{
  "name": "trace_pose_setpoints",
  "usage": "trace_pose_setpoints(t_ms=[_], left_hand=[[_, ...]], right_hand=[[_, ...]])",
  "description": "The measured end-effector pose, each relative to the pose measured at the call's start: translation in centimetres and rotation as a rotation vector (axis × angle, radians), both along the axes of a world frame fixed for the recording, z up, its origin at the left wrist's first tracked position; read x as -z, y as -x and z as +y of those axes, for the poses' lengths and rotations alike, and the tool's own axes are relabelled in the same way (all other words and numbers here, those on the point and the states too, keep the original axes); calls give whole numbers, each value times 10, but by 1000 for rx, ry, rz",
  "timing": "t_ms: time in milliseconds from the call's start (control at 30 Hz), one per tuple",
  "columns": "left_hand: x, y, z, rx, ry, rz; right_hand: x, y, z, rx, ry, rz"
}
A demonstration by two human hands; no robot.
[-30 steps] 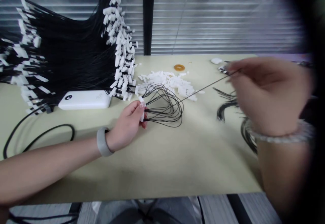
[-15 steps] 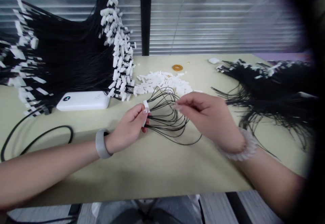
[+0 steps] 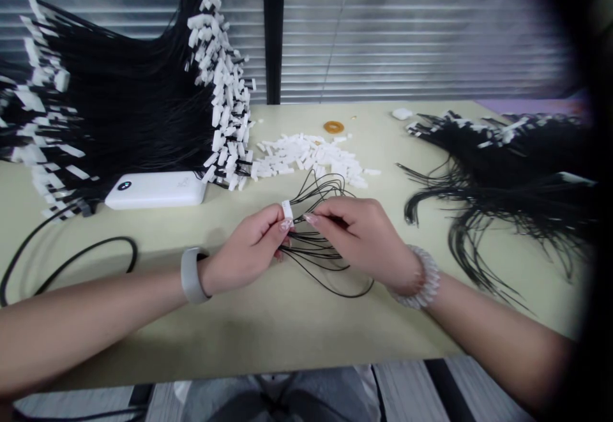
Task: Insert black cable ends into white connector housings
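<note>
Head view, and nearest to me, at the bottom of the frame, is a lap (image 3: 272, 399) just under the front edge of the table (image 3: 268, 332). Past that edge, pale tabletop spreads across the lower middle, and I read it as the best room for moving. At the centre, the left hand (image 3: 251, 243) has its grip clamped on a small white connector (image 3: 287, 210), which stands nearly upright with a slight tilt. Just to its right, the right hand (image 3: 364, 237) has its grip pinched together on a thin black wire (image 3: 299, 219), so close to the connector that I cannot tell whether the end touches.

Other wires (image 3: 313, 238) run from the connector and loop behind and below the right hand. Those loops worry me most: if that hand or its bracelet (image 3: 424, 278) snags one, I think a strand could pull out of place. The left grip also covers part of the connector, so a crooked wire end could go unnoticed, and too much push could bend it.

Farther back, a white slab (image 3: 158, 190) on the left and a heap of loose white pieces (image 3: 306, 154) beyond the connector limit reaching upward. A wire stack (image 3: 138, 90) crowds the upper left, a loose bundle (image 3: 517, 186) the right; blinds (image 3: 407, 39) close the far side.
</note>
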State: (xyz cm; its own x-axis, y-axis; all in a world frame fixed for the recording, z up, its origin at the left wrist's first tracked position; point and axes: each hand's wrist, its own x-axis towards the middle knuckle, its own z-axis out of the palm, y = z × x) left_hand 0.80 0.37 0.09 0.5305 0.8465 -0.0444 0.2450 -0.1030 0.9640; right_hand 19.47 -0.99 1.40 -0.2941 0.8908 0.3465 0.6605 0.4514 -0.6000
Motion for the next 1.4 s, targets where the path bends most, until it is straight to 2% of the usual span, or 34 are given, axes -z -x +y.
trace_pose_setpoints(t_ms=[567,833,1400], left_hand=[[1,0,0,13,0,13],[-1,-1,-1,24,5,37],[2,-1,0,35,-31,104]], right_hand=[[-5,-3,0,-75,30,-50],[2,-3,2,-71,128,22],[4,1,2,-42,124,-23]])
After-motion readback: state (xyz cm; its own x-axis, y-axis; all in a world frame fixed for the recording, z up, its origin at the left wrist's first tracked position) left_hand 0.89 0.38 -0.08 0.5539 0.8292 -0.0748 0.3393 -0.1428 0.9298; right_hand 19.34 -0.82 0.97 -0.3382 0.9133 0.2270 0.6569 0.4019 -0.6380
